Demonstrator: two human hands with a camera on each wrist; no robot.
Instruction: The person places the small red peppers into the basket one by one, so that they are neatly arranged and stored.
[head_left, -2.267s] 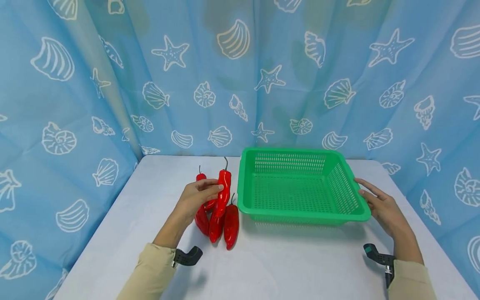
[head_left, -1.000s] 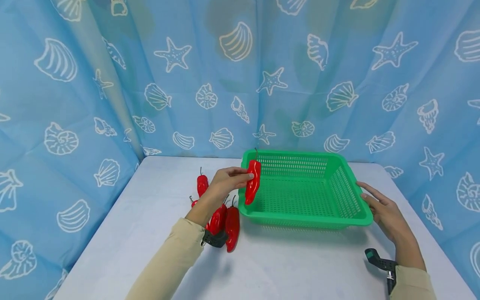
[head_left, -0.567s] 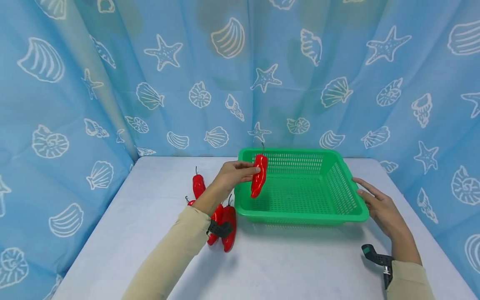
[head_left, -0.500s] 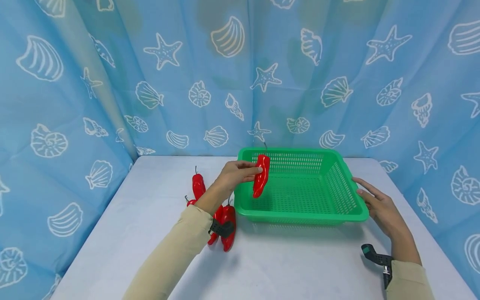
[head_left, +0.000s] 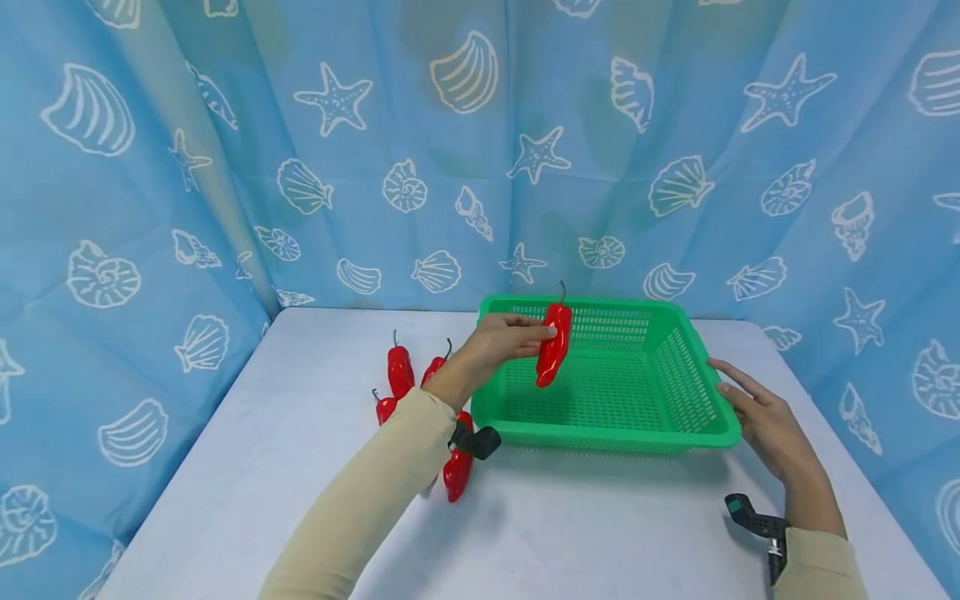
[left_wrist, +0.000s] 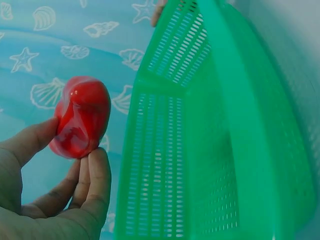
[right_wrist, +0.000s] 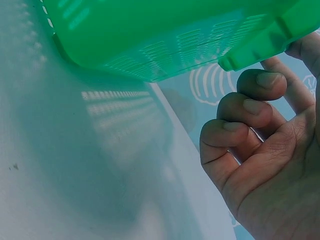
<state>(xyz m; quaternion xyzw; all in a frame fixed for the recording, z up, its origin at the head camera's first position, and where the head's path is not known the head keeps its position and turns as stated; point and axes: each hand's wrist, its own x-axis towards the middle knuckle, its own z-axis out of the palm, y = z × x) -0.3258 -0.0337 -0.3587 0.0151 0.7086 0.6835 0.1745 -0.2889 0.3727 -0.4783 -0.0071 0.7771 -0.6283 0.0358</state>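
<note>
A glossy red chili pepper (head_left: 553, 344) is pinched between the thumb and fingers of my left hand (head_left: 502, 340), stem up, over the left part of the green basket (head_left: 600, 435). The left wrist view shows the same pepper (left_wrist: 82, 117) end-on, with the thumb on one side and fingertips beneath. My right hand (head_left: 767, 421) is at the basket's right rim, its index finger and thumb touching the outside. In the right wrist view, the other fingers (right_wrist: 245, 107) of that hand curl loosely below the rim and hold nothing.
Several more red peppers (head_left: 400, 371) lie on the white table (head_left: 300, 417) left of the basket, partly hidden by the left forearm. A blue curtain (head_left: 405, 100) with shell and starfish prints stands behind and at both sides.
My left hand picked the pepper up from the pile and carried it right, past the basket's left rim and over its inside. My right hand has stayed at the right rim.
</note>
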